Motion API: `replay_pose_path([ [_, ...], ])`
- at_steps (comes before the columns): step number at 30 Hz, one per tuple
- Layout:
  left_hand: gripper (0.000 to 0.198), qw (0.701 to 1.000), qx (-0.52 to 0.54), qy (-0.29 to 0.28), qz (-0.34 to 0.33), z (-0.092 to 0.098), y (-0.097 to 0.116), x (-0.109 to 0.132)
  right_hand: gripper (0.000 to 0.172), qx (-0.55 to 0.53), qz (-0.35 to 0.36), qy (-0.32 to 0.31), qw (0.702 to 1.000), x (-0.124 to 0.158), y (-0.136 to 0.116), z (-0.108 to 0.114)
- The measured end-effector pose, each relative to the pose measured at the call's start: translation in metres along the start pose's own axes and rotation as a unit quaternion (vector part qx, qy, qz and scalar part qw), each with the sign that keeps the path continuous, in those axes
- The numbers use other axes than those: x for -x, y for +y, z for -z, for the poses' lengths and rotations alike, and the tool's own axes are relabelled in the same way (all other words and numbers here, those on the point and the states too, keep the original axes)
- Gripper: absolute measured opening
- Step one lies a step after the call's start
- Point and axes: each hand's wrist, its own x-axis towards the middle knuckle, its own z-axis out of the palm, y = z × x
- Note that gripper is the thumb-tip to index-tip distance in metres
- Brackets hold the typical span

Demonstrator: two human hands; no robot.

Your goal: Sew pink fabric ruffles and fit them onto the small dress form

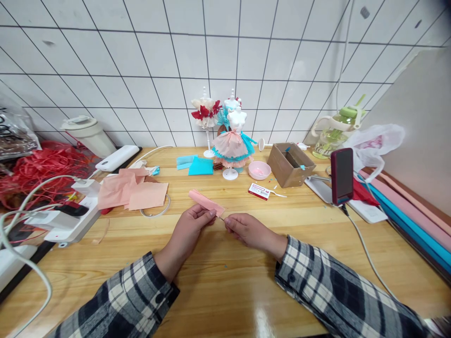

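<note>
My left hand (pixel 192 225) pinches the near end of a folded pink paper strip (pixel 204 202) that slants up and to the left above the wooden table (pixel 218 281). My right hand (pixel 246 230) is closed in a pinch right beside it, holding something thin like a needle or pin at the strip's end; I cannot make it out clearly. Both sleeves are plaid.
Pink paper sheets (pixel 136 190) lie at left near a power strip (pixel 66 220) and red cords (pixel 38 171). Behind stand small mannequins with paper dresses (pixel 232 138), blue paper (pixel 199 165), a pink bowl (pixel 260 170), a cardboard box (pixel 291 164), a staple box (pixel 259 191), a propped phone (pixel 341 176).
</note>
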Motion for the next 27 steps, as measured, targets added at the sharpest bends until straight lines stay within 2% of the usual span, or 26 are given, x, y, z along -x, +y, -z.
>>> replay_pose_path([
  [6, 0.025, 0.999, 0.026, 0.021, 0.009, -0.0014, 0.0, 0.0012, 0.049, 0.019, 0.017, 0.023, 0.999, 0.0004, 0.0043, -0.0017],
  [27, 0.024, 1.0, 0.002, 0.009, 0.002, -0.0004, -0.0069, -0.0026, 0.045, 0.0, 0.028, 0.031, 0.999, -0.0001, 0.0031, -0.0053],
])
